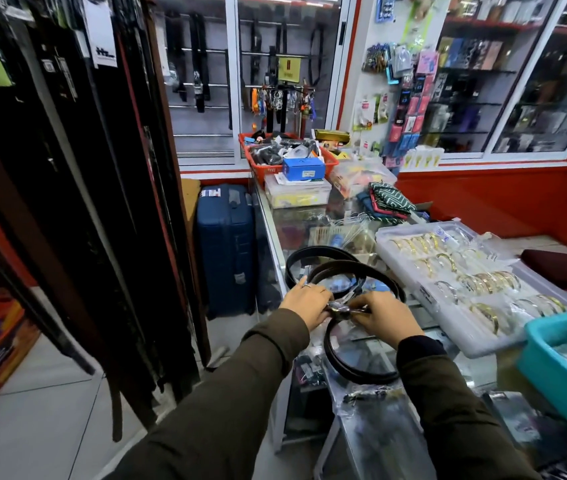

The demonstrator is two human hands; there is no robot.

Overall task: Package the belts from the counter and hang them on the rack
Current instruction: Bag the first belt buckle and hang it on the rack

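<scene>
Black belts lie in loose loops on the glass counter [277, 237]. One loop [354, 374] curls toward me, and two more loops [335, 263] lie beyond my hands. My left hand [306, 301] and my right hand [384, 315] meet at the metal buckle [339, 310], and both pinch the belt there. A clear plastic bag [367, 400] lies on the counter just below the near loop. The rack of hanging belts [78, 174] fills the left side of the view.
A white tray of gold bangles [413, 271] sits right of the belts, with a teal bin [559, 368] nearer me. A blue suitcase [225, 247] stands on the floor between rack and counter. Boxes and a red basket [258, 161] crowd the far end.
</scene>
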